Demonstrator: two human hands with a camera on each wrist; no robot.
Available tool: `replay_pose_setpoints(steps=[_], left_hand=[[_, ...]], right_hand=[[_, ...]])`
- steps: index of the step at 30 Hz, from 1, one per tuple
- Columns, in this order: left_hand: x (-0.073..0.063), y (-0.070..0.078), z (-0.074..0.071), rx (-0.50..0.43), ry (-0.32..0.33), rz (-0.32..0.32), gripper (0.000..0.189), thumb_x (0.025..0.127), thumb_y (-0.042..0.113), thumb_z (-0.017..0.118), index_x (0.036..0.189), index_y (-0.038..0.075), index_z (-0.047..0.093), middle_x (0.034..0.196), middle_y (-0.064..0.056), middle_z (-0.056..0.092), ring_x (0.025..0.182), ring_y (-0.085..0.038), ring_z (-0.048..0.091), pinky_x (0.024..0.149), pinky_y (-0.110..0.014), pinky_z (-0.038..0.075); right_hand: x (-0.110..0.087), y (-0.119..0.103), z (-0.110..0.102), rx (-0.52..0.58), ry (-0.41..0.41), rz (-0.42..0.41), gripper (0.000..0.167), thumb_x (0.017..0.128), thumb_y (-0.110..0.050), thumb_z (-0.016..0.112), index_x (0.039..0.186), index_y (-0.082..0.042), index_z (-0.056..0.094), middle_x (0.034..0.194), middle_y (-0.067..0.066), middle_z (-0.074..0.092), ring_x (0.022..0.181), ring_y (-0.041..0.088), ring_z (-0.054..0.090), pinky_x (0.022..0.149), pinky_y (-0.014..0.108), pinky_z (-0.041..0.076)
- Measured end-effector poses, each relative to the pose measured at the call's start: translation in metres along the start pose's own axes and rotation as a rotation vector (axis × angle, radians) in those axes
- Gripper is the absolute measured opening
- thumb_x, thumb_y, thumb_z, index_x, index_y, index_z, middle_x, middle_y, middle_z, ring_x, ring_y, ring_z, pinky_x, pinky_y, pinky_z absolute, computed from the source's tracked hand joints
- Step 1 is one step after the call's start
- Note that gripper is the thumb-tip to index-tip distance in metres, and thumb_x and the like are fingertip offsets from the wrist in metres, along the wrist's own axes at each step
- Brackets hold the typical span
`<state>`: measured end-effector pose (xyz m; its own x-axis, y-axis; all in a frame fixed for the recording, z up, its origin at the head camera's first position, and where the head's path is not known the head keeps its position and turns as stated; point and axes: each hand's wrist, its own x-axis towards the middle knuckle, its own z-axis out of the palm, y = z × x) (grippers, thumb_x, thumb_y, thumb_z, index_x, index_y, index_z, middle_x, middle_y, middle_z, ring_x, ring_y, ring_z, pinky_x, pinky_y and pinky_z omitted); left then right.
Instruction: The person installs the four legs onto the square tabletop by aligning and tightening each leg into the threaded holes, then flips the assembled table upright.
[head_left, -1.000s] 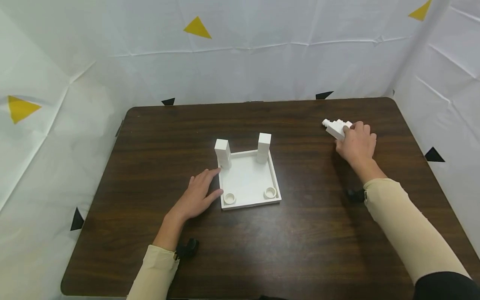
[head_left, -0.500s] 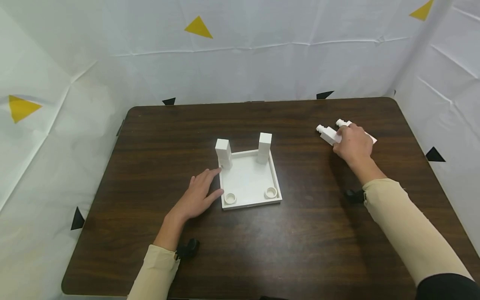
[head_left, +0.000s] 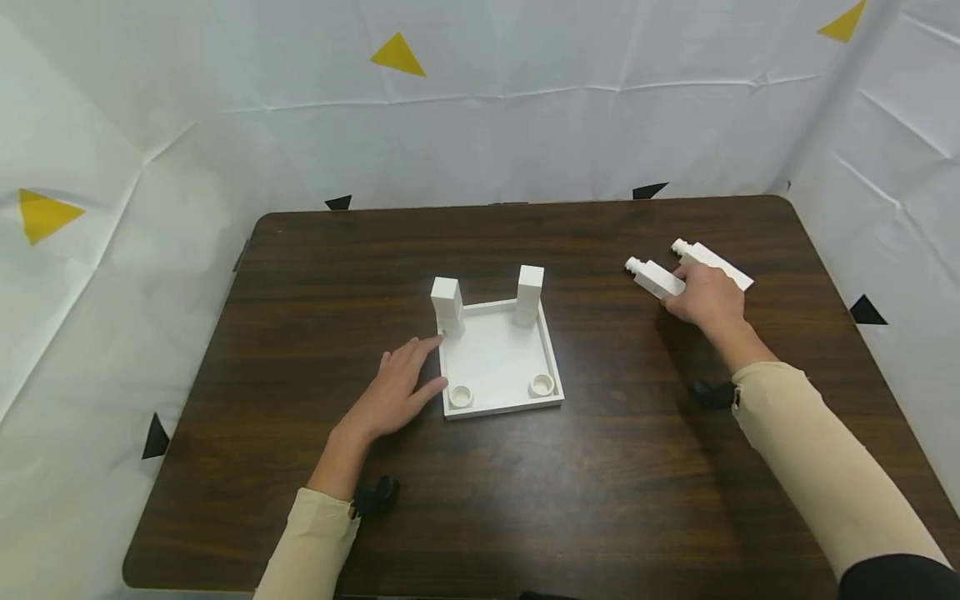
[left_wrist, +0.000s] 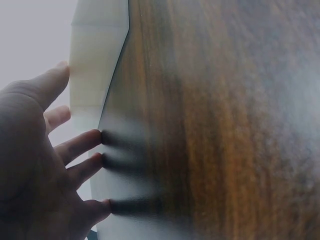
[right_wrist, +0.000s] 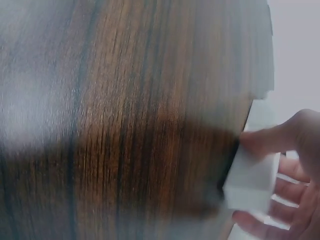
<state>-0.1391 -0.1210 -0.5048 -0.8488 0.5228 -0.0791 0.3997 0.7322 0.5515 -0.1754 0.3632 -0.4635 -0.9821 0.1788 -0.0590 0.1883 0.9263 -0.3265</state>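
A white square tray [head_left: 495,358] with a low rim sits mid-table. White square legs, a left one [head_left: 447,305] and a right one [head_left: 528,293], stand upright in its far corners; round sockets [head_left: 541,385] occupy the near ones. My left hand [head_left: 393,387] rests beside the tray's left side, fingers spread, index finger and thumb at the rim. At the far right, my right hand [head_left: 707,298] pinches a loose white leg [head_left: 658,281] with a narrow peg end pointing left; the right wrist view shows thumb and fingers on that leg [right_wrist: 252,172]. A second loose leg [head_left: 716,263] lies just beyond.
The dark wood-grain table [head_left: 615,500] has rounded corners. White sheeting [head_left: 525,150] with yellow and black triangles rises along its back and sides. A dark strap device is on each wrist.
My right hand has drawn the nearer loose leg left and towards me, away from the other one, which now shows more fully. My left hand and the tray stay put.
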Motion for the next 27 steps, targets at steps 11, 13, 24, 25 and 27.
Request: replay_pose_setpoints(steps=[11,13,24,25,27], left_hand=[[0.000,0.000,0.001,0.001,0.000,-0.001,0.066,0.099,0.051,0.049,0.155,0.025,0.025,0.158,-0.005,0.029,0.148,-0.028,0.016,0.114,-0.062,0.006],[0.000,0.000,0.001,-0.001,0.003,-0.002,0.066,0.099,0.051,0.049,0.155,0.024,0.026,0.158,-0.005,0.029,0.148,-0.028,0.016,0.114,-0.062,0.006],[-0.001,0.002,0.001,0.002,-0.004,-0.011,0.067,0.099,0.052,0.050,0.155,0.025,0.025,0.158,-0.004,0.028,0.148,-0.027,0.015,0.114,-0.061,0.006],[-0.001,0.002,0.000,0.001,-0.004,-0.012,0.067,0.099,0.052,0.050,0.155,0.025,0.025,0.158,-0.004,0.028,0.148,-0.027,0.015,0.114,-0.061,0.006],[-0.001,0.001,0.000,0.002,-0.004,-0.012,0.067,0.099,0.051,0.050,0.155,0.025,0.025,0.158,-0.004,0.028,0.148,-0.027,0.015,0.114,-0.061,0.006]], right_hand=[[-0.008,-0.022,-0.017,0.586,0.068,-0.210,0.050,0.081,-0.021,0.082,0.126,-0.007,0.063,0.118,0.013,0.062,0.095,0.023,0.056,0.074,0.026,0.046],[-0.011,-0.031,-0.022,0.687,0.055,-0.253,0.049,0.080,-0.015,0.082,0.123,-0.006,0.063,0.112,0.006,0.064,0.090,0.018,0.059,0.071,0.021,0.048],[-0.043,-0.099,-0.004,0.981,-0.285,-0.572,0.042,0.080,0.005,0.074,0.119,0.007,0.058,0.101,0.007,0.066,0.087,0.020,0.064,0.075,0.029,0.055],[-0.048,-0.108,0.002,0.994,-0.305,-0.588,0.043,0.080,0.004,0.075,0.120,0.007,0.058,0.102,0.009,0.066,0.088,0.021,0.064,0.076,0.030,0.055],[-0.057,-0.128,0.013,1.014,-0.336,-0.623,0.046,0.080,0.004,0.076,0.122,0.006,0.058,0.107,0.011,0.066,0.092,0.023,0.064,0.078,0.032,0.055]])
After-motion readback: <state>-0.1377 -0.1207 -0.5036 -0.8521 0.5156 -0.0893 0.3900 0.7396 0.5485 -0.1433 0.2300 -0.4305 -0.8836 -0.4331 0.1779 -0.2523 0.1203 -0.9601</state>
